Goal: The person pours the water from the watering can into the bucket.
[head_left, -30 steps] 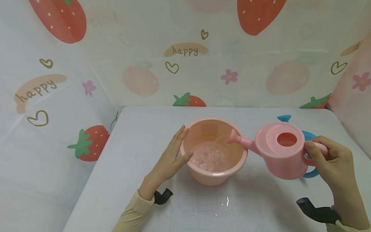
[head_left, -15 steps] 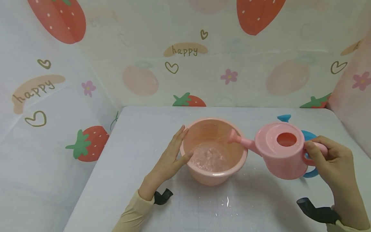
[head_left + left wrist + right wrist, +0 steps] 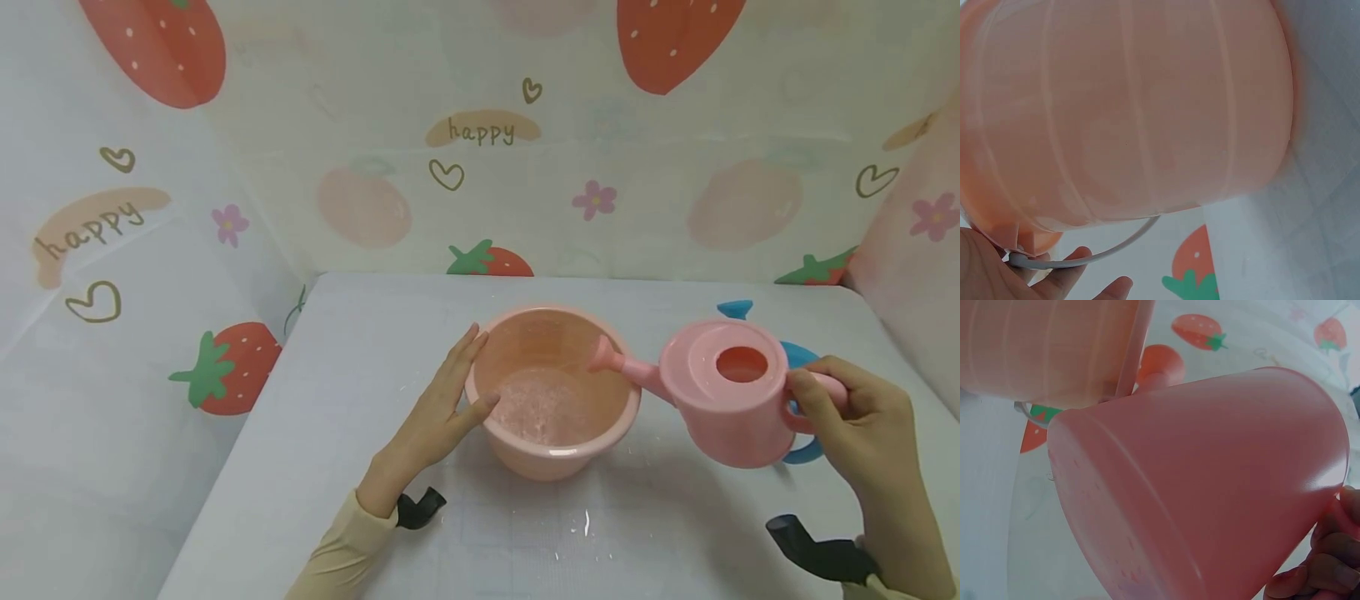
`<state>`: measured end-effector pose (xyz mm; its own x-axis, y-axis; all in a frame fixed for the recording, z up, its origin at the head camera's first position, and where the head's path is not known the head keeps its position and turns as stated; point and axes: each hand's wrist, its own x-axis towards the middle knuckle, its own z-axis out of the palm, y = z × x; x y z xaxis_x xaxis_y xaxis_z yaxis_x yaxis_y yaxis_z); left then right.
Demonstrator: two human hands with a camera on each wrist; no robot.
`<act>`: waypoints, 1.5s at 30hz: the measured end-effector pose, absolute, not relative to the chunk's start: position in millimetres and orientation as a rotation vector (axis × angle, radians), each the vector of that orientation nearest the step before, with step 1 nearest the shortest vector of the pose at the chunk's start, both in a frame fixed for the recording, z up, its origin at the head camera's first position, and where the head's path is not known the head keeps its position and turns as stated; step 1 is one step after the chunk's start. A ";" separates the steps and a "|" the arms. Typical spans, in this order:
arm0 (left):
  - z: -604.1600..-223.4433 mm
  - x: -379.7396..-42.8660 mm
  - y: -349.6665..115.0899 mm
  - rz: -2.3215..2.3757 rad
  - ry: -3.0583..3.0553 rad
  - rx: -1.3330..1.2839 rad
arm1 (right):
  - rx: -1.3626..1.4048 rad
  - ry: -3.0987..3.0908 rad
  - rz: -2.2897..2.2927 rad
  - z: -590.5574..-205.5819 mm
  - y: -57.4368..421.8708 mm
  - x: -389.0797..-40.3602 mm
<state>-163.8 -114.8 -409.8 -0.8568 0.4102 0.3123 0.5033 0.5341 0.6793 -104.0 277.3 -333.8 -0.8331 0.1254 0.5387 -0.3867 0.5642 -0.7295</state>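
My right hand (image 3: 870, 417) grips the handle of a pink watering can (image 3: 742, 425) and holds it raised at the right of a peach-pink bucket (image 3: 547, 465). The can's spout reaches over the bucket's right rim, its flared head inside the opening. Rippled water (image 3: 543, 408) covers the bucket's bottom. My left hand (image 3: 431, 417) rests against the left rim with fingers and thumb extended. In the left wrist view, its fingers (image 3: 1079, 265) lie by the bucket's grey bail handle (image 3: 1104, 255). The right wrist view shows the can's underside (image 3: 1110, 519) tilted, with drops on it.
Behind the watering can, partly hidden, stands a blue object (image 3: 798, 354) with a handle and a flared blue head (image 3: 735, 309). Water drops (image 3: 587, 523) dot the white table (image 3: 375, 358). Strawberry-print sheeting (image 3: 480, 200) rises along the back and sides.
The water in the bucket looks less churned than before, and the thin stream from the spout is fainter. Both hands, the can and the bucket keep nearly the same places.
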 end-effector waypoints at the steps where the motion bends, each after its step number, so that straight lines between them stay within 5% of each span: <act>1: -409.5 -163.5 -115.0 -1.231 -2.648 -0.793 | 0.198 -2.254 1.236 -333.7 276.9 -104.2; 45: -407.9 -168.6 -117.7 -1.225 -2.655 -0.799 | 0.185 -2.303 1.207 -322.9 274.8 -110.6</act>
